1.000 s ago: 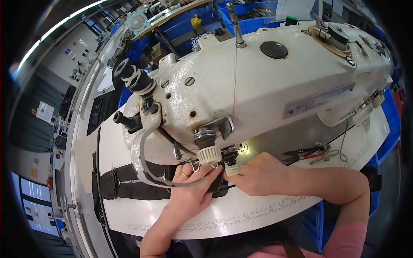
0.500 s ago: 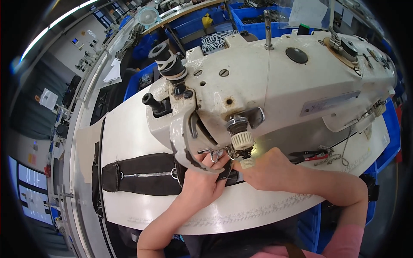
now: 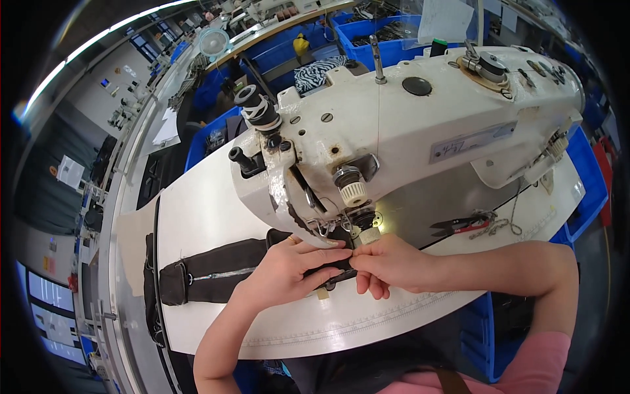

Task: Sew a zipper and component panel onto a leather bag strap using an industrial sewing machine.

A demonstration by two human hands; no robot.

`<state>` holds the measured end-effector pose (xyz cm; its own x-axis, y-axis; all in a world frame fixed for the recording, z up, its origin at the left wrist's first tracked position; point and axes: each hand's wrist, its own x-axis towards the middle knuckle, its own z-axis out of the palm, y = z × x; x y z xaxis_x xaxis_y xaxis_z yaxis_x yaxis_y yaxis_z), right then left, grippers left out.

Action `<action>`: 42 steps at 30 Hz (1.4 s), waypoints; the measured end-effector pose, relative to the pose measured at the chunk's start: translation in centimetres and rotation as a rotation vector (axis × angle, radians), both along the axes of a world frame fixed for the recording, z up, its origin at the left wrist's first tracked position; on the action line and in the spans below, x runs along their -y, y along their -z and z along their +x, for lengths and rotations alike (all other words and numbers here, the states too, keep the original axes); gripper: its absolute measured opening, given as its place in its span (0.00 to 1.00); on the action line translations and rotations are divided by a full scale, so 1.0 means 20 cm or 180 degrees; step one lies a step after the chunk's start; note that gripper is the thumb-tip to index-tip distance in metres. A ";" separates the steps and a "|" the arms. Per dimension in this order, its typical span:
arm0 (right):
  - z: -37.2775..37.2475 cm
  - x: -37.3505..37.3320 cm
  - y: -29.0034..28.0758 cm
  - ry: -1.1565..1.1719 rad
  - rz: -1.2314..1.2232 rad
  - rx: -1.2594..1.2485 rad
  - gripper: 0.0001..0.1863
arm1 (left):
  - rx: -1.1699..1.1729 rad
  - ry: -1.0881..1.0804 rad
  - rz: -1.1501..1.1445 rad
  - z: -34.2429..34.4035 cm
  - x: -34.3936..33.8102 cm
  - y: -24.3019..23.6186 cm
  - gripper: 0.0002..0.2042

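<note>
A black fabric piece with a silver zipper (image 3: 216, 274) stretches across the white sewing table from the left, its right end under the sewing machine's head (image 3: 308, 171). My left hand (image 3: 285, 269) rests over that end, the fabric between its extended fingers and thumb, just below the needle area. On the right side, my right hand (image 3: 394, 264) pinches the fabric's edge between thumb and forefinger, its other fingers curled. The two hands' fingertips nearly meet. The needle and the fabric directly under it are largely hidden by the machine and my fingers.
Red-and-black thread snips (image 3: 456, 225) lie right of my right hand, beside a tangled grey cord (image 3: 502, 225). A printed ruler scale (image 3: 394, 310) follows the table's near edge. Blue bins (image 3: 384, 49) stand behind and right of the machine. A small light shines near the needle.
My right hand has drawn slightly left and nearer me, now pinching the fabric's edge. My left hand has shifted left, covering more of the zipper. The whole view has shifted slightly.
</note>
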<state>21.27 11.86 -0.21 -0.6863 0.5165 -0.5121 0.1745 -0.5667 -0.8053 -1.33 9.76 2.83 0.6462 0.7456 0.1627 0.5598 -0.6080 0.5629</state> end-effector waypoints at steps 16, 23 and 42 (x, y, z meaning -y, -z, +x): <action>0.10 -0.12 0.08 -0.0436 0.5144 0.1146 0.06 | -0.0318 -0.0420 0.1208 0.05 0.12 0.21 0.19; 0.10 -0.14 0.16 -0.0355 0.6082 0.0438 0.09 | -0.0397 -0.0626 0.1075 0.03 0.15 0.16 0.15; 0.12 -0.12 0.19 -0.0264 0.5914 -0.0082 0.08 | -0.0239 -0.0659 0.1008 0.09 0.16 0.18 0.18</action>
<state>23.60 14.20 -3.99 -0.7333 0.3012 0.6095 0.1313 0.9424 -0.3078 0.38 6.60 -0.76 0.5060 0.7820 0.3639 0.7215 -0.6150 0.3181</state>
